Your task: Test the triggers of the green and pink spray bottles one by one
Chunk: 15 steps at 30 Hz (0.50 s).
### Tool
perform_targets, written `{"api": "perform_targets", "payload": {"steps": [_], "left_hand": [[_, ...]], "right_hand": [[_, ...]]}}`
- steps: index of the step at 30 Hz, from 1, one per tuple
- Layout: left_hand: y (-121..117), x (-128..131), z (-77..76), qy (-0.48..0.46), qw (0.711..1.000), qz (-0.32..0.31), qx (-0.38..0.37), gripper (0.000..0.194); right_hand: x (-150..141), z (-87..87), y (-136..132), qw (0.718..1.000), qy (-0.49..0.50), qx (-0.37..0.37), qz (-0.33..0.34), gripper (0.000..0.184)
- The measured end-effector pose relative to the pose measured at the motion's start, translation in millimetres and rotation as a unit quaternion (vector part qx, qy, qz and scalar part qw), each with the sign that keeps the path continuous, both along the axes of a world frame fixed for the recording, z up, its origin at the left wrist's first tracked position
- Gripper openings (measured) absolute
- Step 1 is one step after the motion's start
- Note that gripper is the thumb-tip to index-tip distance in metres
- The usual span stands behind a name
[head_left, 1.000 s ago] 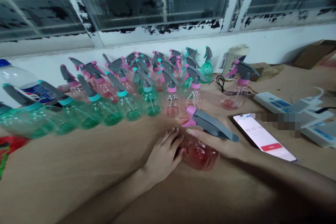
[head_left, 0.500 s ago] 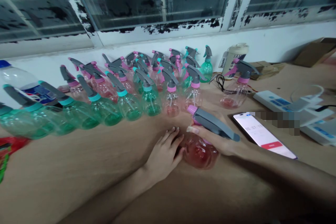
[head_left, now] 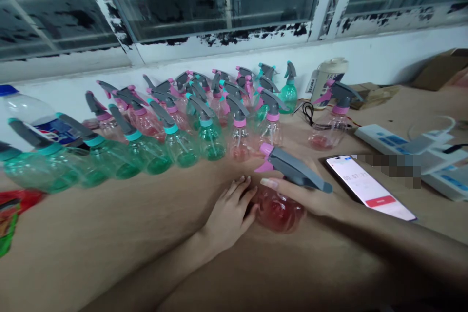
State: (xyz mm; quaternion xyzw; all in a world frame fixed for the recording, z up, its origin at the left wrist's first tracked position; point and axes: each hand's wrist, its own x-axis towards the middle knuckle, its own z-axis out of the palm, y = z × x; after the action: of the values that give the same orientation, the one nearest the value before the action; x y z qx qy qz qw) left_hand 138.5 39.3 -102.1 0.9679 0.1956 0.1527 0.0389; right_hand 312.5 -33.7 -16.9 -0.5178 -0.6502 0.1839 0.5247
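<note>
A clear pink spray bottle (head_left: pixel 280 213) with red liquid in its base stands on the table in front of me. My right hand (head_left: pixel 292 192) is wrapped round its neck, just below the grey and pink spray head (head_left: pixel 292 165). The pink trigger (head_left: pixel 263 166) sticks out at the left, above my thumb; my other right fingers are mostly hidden. My left hand (head_left: pixel 230 214) lies flat on the table with fingers apart, its thumb side by the bottle's left wall. Whether it touches the bottle I cannot tell.
Several green and pink spray bottles (head_left: pixel 212 144) stand in rows by the wall. Another pink one (head_left: pixel 327 131) stands right, near a cup (head_left: pixel 331 75). A phone (head_left: pixel 369 187) and power strips (head_left: pixel 387 141) lie right. A large bottle (head_left: pixel 27 107) and red packet (head_left: pixel 24 200) are left.
The pink trigger, earlier mostly hidden by my right hand, now stands out from the spray head. My left hand stays in place.
</note>
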Motion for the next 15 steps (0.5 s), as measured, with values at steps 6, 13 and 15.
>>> {"api": "perform_targets", "payload": {"steps": [6, 13, 15], "left_hand": [[-0.2, -0.4, 0.9, -0.002, 1.000, -0.002, 0.002, 0.032], [-0.6, -0.4, 2.5, -0.007, 1.000, 0.002, -0.004, 0.032], [-0.6, -0.3, 2.5, -0.002, 1.000, 0.005, -0.010, 0.033]], "right_hand": [[0.2, -3.8, 1.5, 1.000, 0.014, -0.022, 0.012, 0.016], [-3.1, 5.8, 0.8, 0.999, -0.008, -0.034, 0.001, 0.023], [-2.9, 6.0, 0.3, 0.999, -0.006, -0.031, 0.002, 0.025]]}}
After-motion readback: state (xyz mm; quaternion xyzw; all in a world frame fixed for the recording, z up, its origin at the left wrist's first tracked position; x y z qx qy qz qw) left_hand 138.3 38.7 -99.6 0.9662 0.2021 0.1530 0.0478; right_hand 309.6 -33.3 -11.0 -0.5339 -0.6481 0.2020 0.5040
